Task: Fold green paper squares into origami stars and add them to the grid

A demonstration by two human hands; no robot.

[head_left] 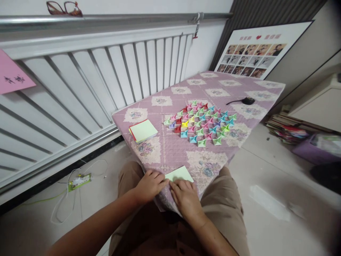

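A pale green sheet of paper (181, 172) lies at the table's near edge, partly covered by my fingers. My left hand (152, 182) is closed, with its fingertips pinched at the paper's left corner. Bent over the near edge of the same paper is my right hand (184, 196), its fingers pressed together and its thumb close to the left fingertips. The part of the sheet under my fingers is hidden. Farther up the table several small folded paper pieces (199, 121) in many colours stand grouped in rows. A stack of square coloured paper (144, 131) with a pale green top sheet lies at the left.
A purple flowered cloth (176, 149) covers the table. A small black object with a thin tail (248, 101) lies at the far right. Left of the table stands a white radiator (128, 67); a power strip (80, 181) with cables is on the floor. A photo board (247, 53) leans behind.
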